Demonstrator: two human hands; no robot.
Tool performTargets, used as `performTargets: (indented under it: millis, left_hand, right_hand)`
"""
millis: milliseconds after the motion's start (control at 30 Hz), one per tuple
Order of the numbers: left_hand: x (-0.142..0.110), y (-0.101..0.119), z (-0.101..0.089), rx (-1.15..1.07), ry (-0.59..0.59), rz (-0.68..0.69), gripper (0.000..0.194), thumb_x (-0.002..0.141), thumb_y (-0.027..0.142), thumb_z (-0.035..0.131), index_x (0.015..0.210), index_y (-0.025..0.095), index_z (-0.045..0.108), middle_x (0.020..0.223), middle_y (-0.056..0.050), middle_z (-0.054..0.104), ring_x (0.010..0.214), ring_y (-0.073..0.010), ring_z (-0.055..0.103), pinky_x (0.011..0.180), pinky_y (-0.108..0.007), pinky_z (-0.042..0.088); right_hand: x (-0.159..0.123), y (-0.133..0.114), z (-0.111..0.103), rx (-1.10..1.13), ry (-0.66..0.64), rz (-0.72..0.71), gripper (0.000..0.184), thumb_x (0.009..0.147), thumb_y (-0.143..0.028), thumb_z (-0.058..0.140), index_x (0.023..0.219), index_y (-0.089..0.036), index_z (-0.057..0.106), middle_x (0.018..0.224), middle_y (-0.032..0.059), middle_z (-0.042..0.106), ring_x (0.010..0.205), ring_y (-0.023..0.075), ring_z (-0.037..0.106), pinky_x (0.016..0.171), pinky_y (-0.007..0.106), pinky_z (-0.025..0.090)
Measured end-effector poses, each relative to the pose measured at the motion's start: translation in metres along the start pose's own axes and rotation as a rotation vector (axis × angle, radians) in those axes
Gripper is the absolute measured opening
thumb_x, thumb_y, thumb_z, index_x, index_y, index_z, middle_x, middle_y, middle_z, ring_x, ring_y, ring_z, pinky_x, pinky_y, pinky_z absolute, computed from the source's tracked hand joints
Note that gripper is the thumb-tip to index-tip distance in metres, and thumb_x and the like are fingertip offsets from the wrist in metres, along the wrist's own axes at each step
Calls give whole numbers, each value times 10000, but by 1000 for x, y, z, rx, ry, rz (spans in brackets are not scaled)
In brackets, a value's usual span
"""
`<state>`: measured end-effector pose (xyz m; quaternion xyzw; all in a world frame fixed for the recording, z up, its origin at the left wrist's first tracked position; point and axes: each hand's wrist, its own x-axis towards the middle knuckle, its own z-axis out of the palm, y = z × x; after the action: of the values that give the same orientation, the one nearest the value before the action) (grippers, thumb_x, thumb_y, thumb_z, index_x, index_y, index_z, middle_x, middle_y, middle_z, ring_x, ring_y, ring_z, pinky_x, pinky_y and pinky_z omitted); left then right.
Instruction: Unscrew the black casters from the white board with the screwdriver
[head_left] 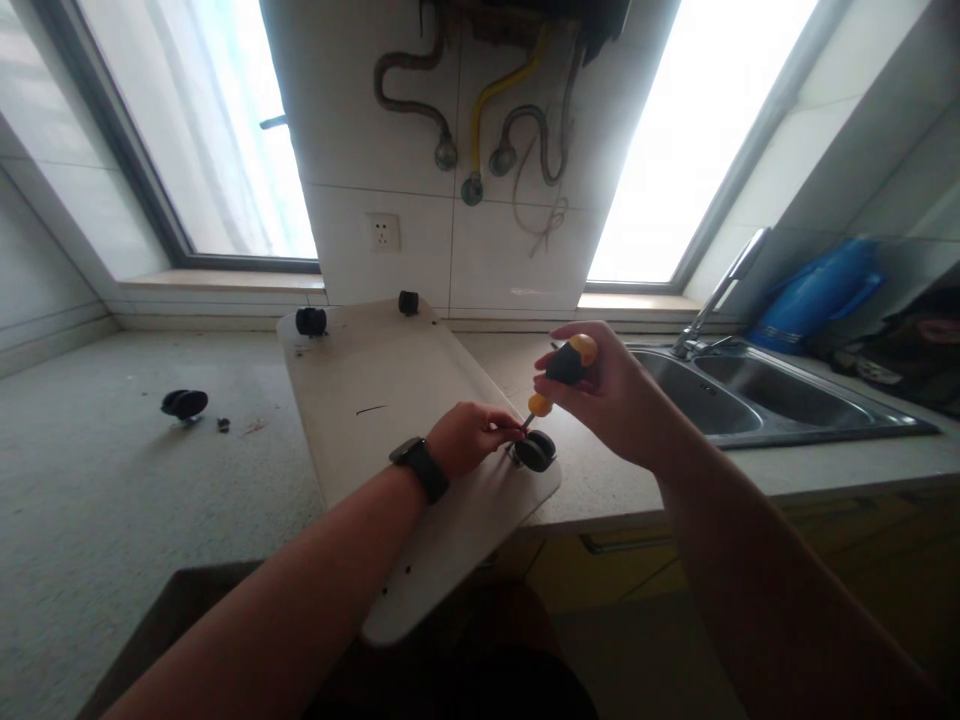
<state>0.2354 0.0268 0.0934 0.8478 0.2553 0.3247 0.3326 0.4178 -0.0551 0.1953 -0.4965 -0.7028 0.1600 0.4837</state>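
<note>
In the head view, my right hand [611, 385] is closed around the handle of a yellow and black screwdriver [568, 362]. Its shaft slants down to the base of a black caster wheel [535, 452] at the near right corner of a white board [360, 370]. My left hand [480, 435], with a dark watch on the wrist, pinches at the screwdriver's tip beside that caster. What those fingertips hold, if anything, is too small to make out. Two more casters [311, 321] stand upright at the board's far end. Small dark holes [408, 570] show at its near left corner.
A loose black caster [184, 403] lies on the speckled countertop [232, 500] to the left, near small dark bits [223, 425]. The board's near end overhangs the counter edge. At the right are a double steel sink [795, 385], a faucet [705, 320] and a blue container [817, 295].
</note>
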Motion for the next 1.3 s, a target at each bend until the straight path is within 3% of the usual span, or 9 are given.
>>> performTargets:
  millis: [167,300,500,600,767,900,1033,1133,1300]
  left_hand:
    - [0,-1,0,-6,-6,-16,208,927,355,679,996,204,805,913,-54,805,786,-181,710,715,-285,486]
    - [0,-1,1,-81,5,-8,260,934,379,671,1106,221,784,969,-59,803,758,-162,691,712,-280,494]
    - [-1,-2,4,-112,23,17,252,944,381,659,1085,219,792,886,-41,796,691,-146,661,685,-271,488]
    - [0,1,5,-88,57,26,219,934,361,673,1036,212,797,919,-49,801,740,-163,687,707,-282,493]
    - [2,5,7,-76,81,12,183,927,327,681,963,187,793,885,-57,797,753,-175,696,712,-291,493]
    - [3,5,7,-76,101,-7,151,897,308,716,904,170,776,825,-50,776,686,-158,648,649,-276,463]
    - [3,4,8,-81,108,-33,178,877,331,741,872,153,744,751,-32,726,618,-134,585,593,-259,427]
    - [3,4,8,-56,119,-45,211,868,361,752,853,152,729,679,-7,669,582,-124,547,576,-256,407]
    - [4,4,9,-6,136,-46,239,867,399,751,873,161,735,657,0,648,584,-130,544,578,-263,405]
  right_hand:
    - [5,-16,-5,-273,103,-38,355,796,-498,756,978,-222,627,861,13,637,746,176,652,669,369,576]
    - [3,-21,-11,-349,126,-25,428,717,-485,832,1044,-234,718,872,27,718,743,194,691,684,382,590]
    - [-1,-15,-21,-80,-72,-60,451,807,-334,771,1240,-267,665,1172,47,746,1000,215,736,893,395,629]
    - [1,-12,-21,-76,-147,-95,432,868,-290,694,1291,-267,611,1238,55,719,1053,211,717,912,395,623]
    - [5,-16,-15,-400,35,-145,334,869,-442,693,1124,-226,678,1111,95,699,881,222,691,747,406,597]
    - [5,-24,-15,-523,77,-173,335,840,-355,742,1135,-205,689,1040,96,716,872,235,678,770,427,568]
    - [5,-25,-22,-381,-55,-152,434,845,-263,703,1273,-244,639,1109,77,734,936,240,704,823,431,580]
    - [6,-25,-22,-337,-152,-155,410,888,-291,639,1297,-279,607,1171,71,711,1011,240,690,837,420,582]
    - [10,-33,-11,-637,47,-175,226,927,-411,615,1010,-210,678,991,108,656,806,215,615,694,403,534]
